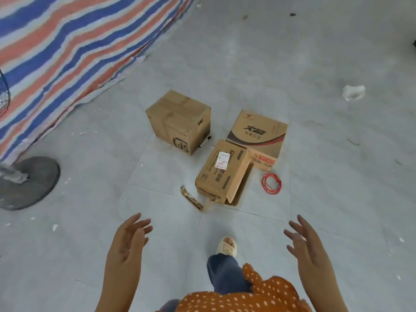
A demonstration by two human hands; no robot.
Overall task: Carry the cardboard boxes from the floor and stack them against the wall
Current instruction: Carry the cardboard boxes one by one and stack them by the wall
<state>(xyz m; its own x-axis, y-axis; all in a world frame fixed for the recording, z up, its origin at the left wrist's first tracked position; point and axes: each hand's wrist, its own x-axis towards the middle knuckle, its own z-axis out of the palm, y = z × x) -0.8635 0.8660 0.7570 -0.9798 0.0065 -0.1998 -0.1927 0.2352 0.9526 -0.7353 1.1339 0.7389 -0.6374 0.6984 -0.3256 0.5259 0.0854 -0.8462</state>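
Observation:
Three cardboard boxes lie on the grey tiled floor ahead of me. A plain tall box [180, 120] with a black logo stands at the left. To the right lies a flat printed box [258, 136] with red and black graphics. In front of it sits a long box [221, 172] with a white label and an open flap. My left hand [128, 242] and my right hand [308, 244] are held out, fingers spread and empty, well short of the boxes. One foot in a pale slipper [227, 244] steps forward between them.
A red, white and blue striped tarp [67, 46] hangs at the left. A fan's round base [27, 181] stands at the left edge. On the floor lie a red wire coil [271, 183], a black marker [204, 141], a strip of tape [193, 199] and a crumpled plastic scrap [353, 92].

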